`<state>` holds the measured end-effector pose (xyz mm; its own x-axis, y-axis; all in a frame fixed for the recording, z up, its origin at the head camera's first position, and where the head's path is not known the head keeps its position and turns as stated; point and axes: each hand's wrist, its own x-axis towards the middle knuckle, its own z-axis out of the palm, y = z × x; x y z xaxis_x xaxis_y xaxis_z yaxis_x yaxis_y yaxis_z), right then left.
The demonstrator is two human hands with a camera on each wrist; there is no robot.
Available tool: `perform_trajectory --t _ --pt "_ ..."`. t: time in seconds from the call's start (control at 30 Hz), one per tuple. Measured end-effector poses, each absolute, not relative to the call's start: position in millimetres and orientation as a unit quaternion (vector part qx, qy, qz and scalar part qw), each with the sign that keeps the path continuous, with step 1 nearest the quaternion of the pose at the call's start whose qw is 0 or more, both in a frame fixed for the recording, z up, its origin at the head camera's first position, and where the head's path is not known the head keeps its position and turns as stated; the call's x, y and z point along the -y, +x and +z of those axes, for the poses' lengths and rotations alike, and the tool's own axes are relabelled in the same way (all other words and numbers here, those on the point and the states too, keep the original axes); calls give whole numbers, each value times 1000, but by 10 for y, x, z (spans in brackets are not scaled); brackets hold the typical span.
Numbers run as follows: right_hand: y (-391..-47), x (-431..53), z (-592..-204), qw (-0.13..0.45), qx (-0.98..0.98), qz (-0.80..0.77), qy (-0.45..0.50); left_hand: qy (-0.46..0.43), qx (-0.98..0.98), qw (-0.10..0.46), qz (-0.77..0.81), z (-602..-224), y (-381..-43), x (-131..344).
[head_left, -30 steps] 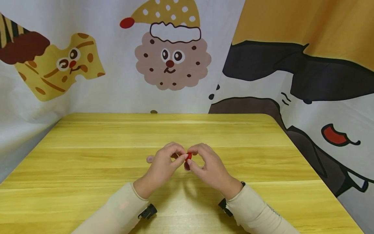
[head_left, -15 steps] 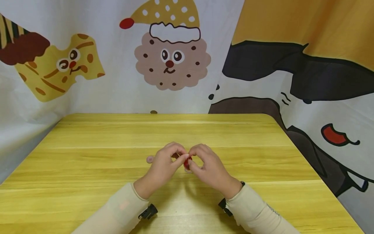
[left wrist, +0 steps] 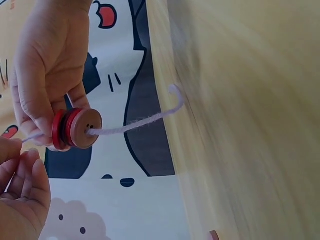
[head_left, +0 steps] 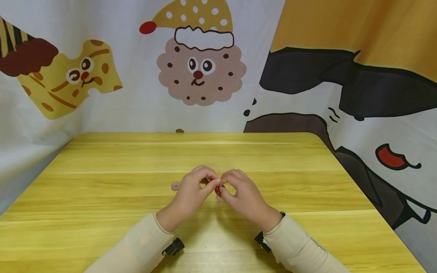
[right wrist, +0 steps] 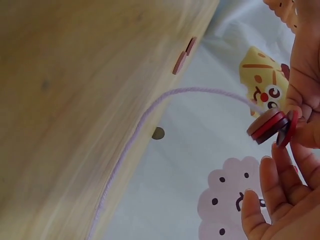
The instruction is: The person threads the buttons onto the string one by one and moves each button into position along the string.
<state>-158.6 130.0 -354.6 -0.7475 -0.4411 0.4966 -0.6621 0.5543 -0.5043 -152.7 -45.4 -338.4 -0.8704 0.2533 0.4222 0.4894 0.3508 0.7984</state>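
A short stack of red, dark and tan buttons (left wrist: 85,127) is threaded on a pale lilac yarn (left wrist: 135,124). My left hand (head_left: 192,193) pinches the yarn just above the stack, best seen in the left wrist view. From the other side, my right hand (head_left: 244,195) holds the stack with thumb and fingers at its red end. In the right wrist view, the red button (right wrist: 288,128) at that end sits slightly tilted against the others. The yarn's free part curves from the tan button down to the table. In the head view, fingers partly hide the buttons.
A pink button (head_left: 175,185) lies on the wooden table (head_left: 102,197), left of my left hand. The right wrist view shows two reddish buttons (right wrist: 179,63) lying there. A printed cartoon curtain (head_left: 129,106) hangs behind the table.
A red button between my fingertips has moved down the yarn to the other buttons. My right hand has lowered slightly, and my left hand has barely moved.
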Motion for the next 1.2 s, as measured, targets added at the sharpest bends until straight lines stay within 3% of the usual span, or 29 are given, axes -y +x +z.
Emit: perform_trajectory --t 0.37,0.83,1.2 --pt "-1583 -1290 -3536 172 868 360 295 -217 823 110 -514 -3403 -1537 466" --pt "-1579 -1306 -3520 112 882 377 262 -196 846 87 -489 -3424 -1547 488" --pt "-1584 -1333 -3522 111 877 389 260 -183 846 57 -498 -3421 -1602 577"
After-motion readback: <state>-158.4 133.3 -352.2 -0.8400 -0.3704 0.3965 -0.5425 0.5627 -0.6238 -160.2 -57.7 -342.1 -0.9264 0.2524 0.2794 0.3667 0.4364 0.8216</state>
